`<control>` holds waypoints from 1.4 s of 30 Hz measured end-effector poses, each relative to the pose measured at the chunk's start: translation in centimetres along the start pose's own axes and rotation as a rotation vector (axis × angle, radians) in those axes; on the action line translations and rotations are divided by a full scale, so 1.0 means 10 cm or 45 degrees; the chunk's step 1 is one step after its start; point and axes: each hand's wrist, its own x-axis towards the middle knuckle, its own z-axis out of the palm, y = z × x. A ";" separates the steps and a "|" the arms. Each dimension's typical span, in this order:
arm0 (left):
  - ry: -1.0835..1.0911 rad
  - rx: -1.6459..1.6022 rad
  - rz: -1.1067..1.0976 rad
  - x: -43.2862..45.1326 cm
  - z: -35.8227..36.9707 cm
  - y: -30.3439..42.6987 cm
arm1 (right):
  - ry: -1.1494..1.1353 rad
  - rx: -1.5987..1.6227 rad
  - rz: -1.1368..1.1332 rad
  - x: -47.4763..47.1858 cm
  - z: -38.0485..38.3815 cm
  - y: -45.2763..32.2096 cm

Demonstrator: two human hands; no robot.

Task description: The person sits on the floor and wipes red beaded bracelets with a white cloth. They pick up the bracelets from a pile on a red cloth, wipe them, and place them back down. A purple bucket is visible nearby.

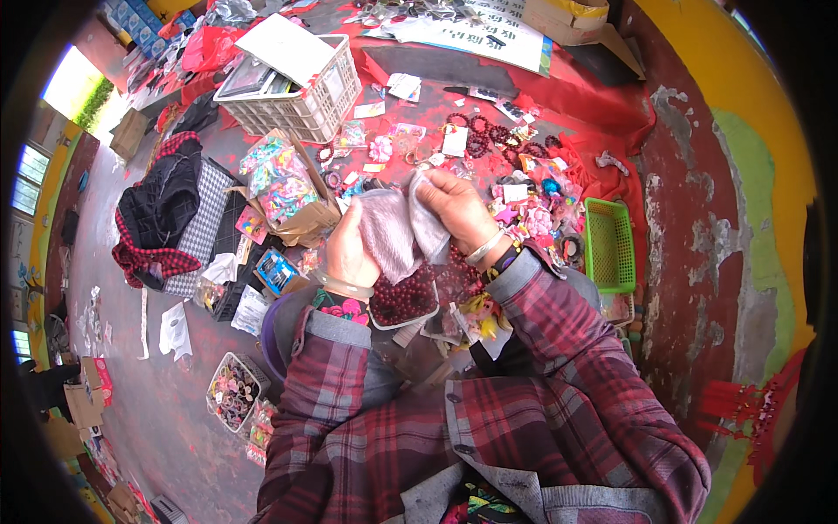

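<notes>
Between my two hands is a greyish-pink, shiny cloth [391,232], folded and hanging a little above the goods. My left hand [352,252] grips its left side, the fingers partly hidden behind the fabric. With thumb and fingers, my right hand [458,209] pinches its upper right part. Just below the cloth sits a clear plastic tub of dark red beads [402,302]. Right of the tub lie small packets with yellow pieces [488,321]. Beaded bracelets [481,134] are spread beyond my hands, and a heap of pink hair ornaments [537,219] lies beside my right hand.
A cardboard box of bagged colourful items [281,187] stands left of my hands. Behind it is a white plastic crate [294,108]. A green basket [610,245] stands at right, near the wall. A small basket of hair ties [234,393] rests on the floor at lower left.
</notes>
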 end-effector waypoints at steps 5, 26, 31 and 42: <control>-0.151 -0.350 0.288 -0.13 0.23 0.09 | 0.036 1.081 0.062 0.05 -0.08 -0.03; -0.369 -0.491 -0.236 -0.03 0.22 -0.10 | -0.162 0.993 0.157 -0.01 -0.01 0.01; -0.344 -0.458 -0.197 -0.04 0.13 -0.11 | -0.209 0.891 0.186 -0.04 0.02 -0.11; -0.176 -0.415 -0.310 0.03 -0.07 -0.32 | 0.010 0.336 0.154 -0.03 0.10 -0.07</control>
